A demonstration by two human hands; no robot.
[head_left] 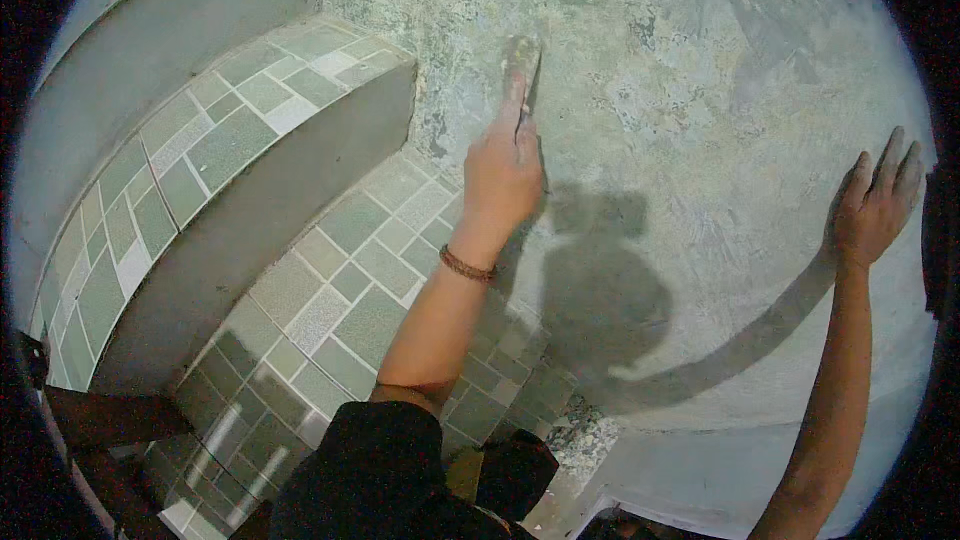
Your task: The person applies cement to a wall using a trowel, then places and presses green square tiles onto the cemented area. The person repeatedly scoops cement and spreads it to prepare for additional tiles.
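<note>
My left hand (503,175), a brown bracelet (467,265) on its wrist, is closed around a scraper (521,62). The scraper's flat, plaster-smeared blade points up and lies at the rough, patchy grey-green wall (690,70). Its handle is mostly covered by my fingers. Farther right, my right hand (877,202) rests on the same wall with fingers spread and dusty, holding nothing. The shadow of my head and right arm falls on the wall between the two hands.
Curved steps with green and white tiles (235,145) rise on the left, with a plain grey riser (270,210) between treads. Crumbled pale debris (587,445) lies at the wall's foot. A brown wooden piece (115,418) stands at lower left.
</note>
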